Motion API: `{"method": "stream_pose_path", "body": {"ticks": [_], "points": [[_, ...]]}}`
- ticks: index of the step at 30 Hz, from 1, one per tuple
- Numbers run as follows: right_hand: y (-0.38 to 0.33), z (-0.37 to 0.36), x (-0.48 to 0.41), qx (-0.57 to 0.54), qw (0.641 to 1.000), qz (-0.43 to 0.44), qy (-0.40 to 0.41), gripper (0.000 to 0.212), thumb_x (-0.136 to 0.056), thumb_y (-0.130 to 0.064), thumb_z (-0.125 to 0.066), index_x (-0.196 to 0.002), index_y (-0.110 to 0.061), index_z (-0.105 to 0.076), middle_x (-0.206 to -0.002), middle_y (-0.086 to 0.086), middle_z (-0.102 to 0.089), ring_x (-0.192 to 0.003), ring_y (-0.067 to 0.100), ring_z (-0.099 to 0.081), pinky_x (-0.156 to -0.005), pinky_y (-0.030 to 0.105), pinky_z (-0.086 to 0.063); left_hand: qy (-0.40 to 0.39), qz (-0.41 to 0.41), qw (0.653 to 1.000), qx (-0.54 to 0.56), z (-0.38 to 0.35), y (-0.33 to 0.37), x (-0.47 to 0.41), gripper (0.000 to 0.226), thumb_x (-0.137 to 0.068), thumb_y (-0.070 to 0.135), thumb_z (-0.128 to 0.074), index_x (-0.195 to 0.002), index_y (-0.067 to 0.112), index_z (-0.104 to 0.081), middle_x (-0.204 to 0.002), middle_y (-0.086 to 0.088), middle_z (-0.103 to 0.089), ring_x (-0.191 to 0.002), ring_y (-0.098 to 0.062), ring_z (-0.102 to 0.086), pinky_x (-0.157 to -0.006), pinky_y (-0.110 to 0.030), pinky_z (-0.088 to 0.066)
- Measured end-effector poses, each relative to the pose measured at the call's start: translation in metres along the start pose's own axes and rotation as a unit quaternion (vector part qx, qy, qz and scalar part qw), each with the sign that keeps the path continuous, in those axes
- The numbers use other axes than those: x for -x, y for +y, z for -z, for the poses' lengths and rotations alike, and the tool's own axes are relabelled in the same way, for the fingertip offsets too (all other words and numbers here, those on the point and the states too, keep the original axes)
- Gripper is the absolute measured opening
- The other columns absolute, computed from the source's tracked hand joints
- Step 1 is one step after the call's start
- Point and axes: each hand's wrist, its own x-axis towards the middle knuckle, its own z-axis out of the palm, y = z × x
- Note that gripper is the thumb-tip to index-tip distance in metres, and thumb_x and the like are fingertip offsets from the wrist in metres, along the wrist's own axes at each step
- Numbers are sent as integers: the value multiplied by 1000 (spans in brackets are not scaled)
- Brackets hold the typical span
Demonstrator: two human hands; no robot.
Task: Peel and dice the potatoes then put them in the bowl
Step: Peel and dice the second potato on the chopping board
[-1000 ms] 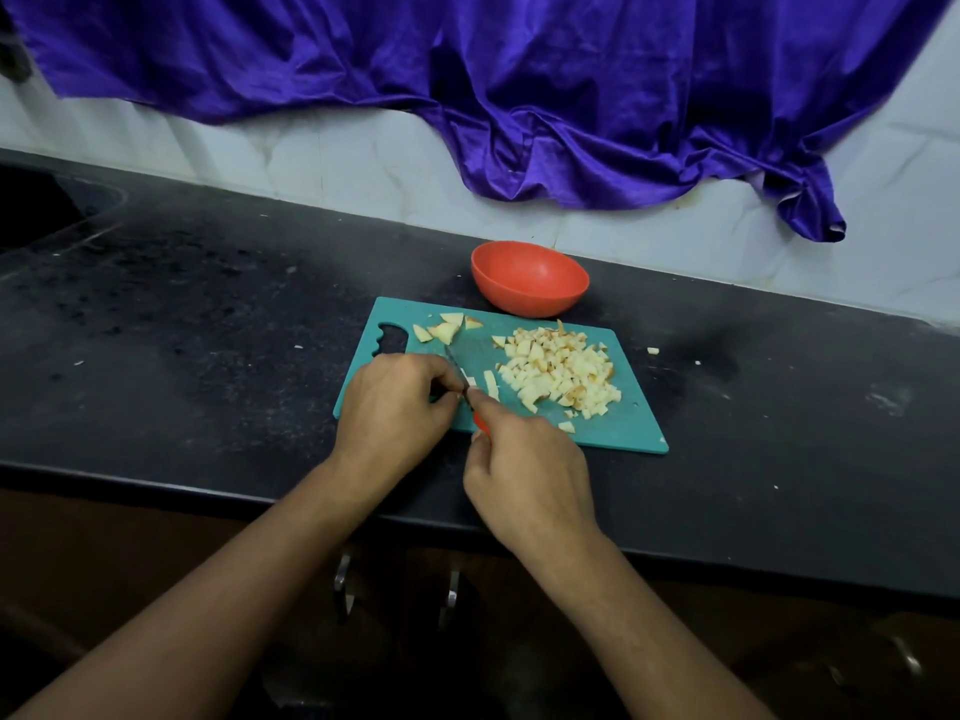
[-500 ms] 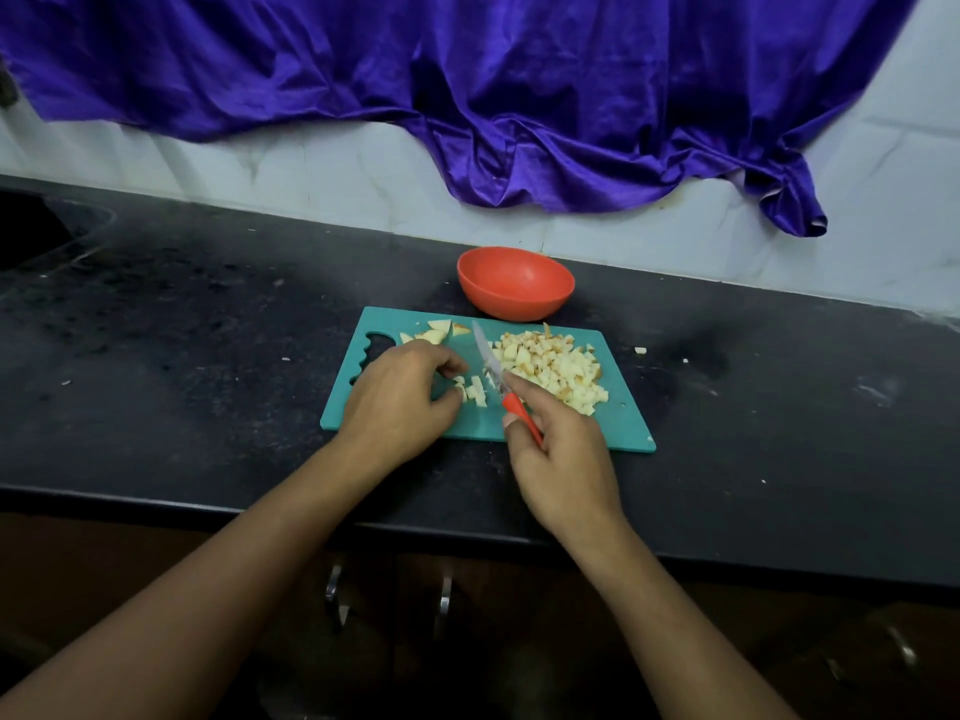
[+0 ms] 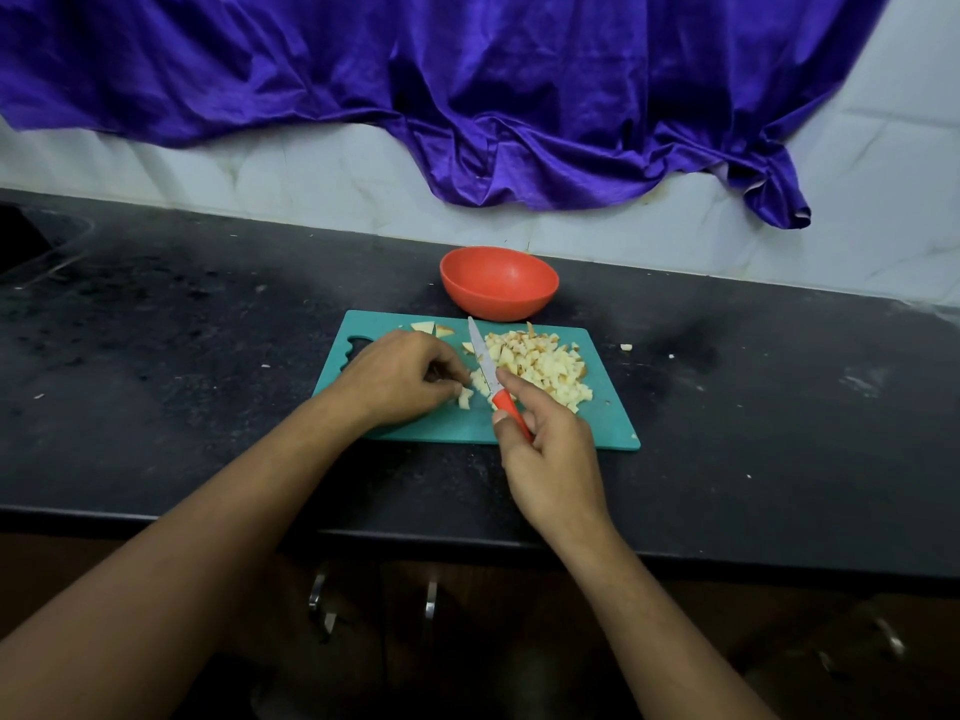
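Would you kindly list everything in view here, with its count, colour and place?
Counter: one, black, along the wall.
Cutting board: one, teal, on the counter.
Diced potato: one heap, pale yellow, on the board's right half.
Potato chunks: two, pale, at the board's far edge.
Bowl: one, orange-red, just behind the board.
Knife: one, silver blade and red handle, over the board.
Stray bit: one, pale, right of the board.
Cloth: one, purple, draped on the wall.
Cabinet handles: two, metal, below the counter.
Left hand: one, on the board beside the blade.
Right hand: one, holding the knife handle.
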Motion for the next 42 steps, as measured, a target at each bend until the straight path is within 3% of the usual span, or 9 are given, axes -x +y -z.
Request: {"method": "stream_pose_path", "body": {"ticks": [10, 20, 25, 28, 31, 33, 35, 37, 42], "points": [[-27, -2, 6, 251, 966, 42, -43, 51, -102, -30, -50, -151, -42, -46, -92, -7, -68, -79, 12, -60, -70, 33, -52, 103, -19, 994, 37, -17, -9, 28, 18, -88, 37, -74, -104, 31, -80, -100, 17, -75, -95, -2, -65, -87, -37, -55], [-36, -9, 0, 384, 919, 48, -77, 51, -104, -30, -44, -154, -38, -41, -105, 0, -66, -92, 19, -62, -75, 35, -51, 138, 0, 990, 29, -19, -3, 33, 20, -88, 36, -76, -107, 29, -80, -107, 16, -75, -100, -1, -66, -91, -33, -56], [-24, -1, 6, 232, 972, 32, -28, 48, -102, -28, -51, -147, -42, -51, -95, -13, -70, -70, 3, -56, -65, 26, -47, 175, 8, 984, 40, -16, -9, 38, 31, -91, 37, -72, -119, 24, -75, -116, 6, -74, -96, -9, -65, -87, -37, -56], [-16, 1, 5, 128, 992, 14, 12, 45, -101, -24, -58, -143, -39, -57, -102, -20, -69, -74, 0, -58, -74, 26, -55, 167, 39, 985, 1, -14, -14, 41, 38, -90, 41, -71, -124, 24, -72, -108, 8, -68, -91, -8, -57, -82, -32, -49], [-9, 0, 2, 76, 997, -3, 11, 44, -100, -24, -59, -142, -37, -59, -109, -14, -74, -70, -1, -60, -67, 21, -50, 103, 69, 992, -38, -7, -10, 42, 51, -86, 56, -71, -127, 26, -68, -103, 10, -62, -95, -9, -58, -77, -31, -46], [-6, 0, 1, 7, 1000, -14, 12, 43, -101, -22, -60, -141, -36, -60, -111, -16, -74, -76, -3, -61, -74, 21, -53, 51, 86, 993, -67, 0, -4, 37, 59, -81, 65, -72, -127, 28, -68, -101, 12, -63, -95, -9, -59, -78, -32, -49], [-6, 3, 1, -67, 997, -29, 26, 41, -102, -16, -60, -138, -36, -62, -84, -22, -71, -67, 0, -54, -64, 22, -50, 10, 104, 992, -65, 7, 1, 28, 57, -78, 63, -76, -123, 29, -70, -94, 15, -66, -91, -7, -60, -79, -32, -52], [-7, 7, 0, -123, 991, -35, 46, 40, -102, -10, -59, -134, -34, -64, -63, -16, -59, -56, 7, -48, -54, 21, -42, -12, 117, 992, -50, 10, 7, 16, 44, -78, 53, -82, -113, 27, -75, -88, 15, -68, -89, -7, -62, -82, -33, -55], [-7, 9, -3, -207, 974, -49, 72, 42, -103, -6, -57, -125, -40, -64, -65, 8, -48, -49, 11, -37, -42, 23, -33, -16, 124, 992, -1, -2, 29, -17, 28, -76, 32, -89, -100, 23, -78, -79, 15, -65, -87, -10, -65, -86, -35, -57]]}}
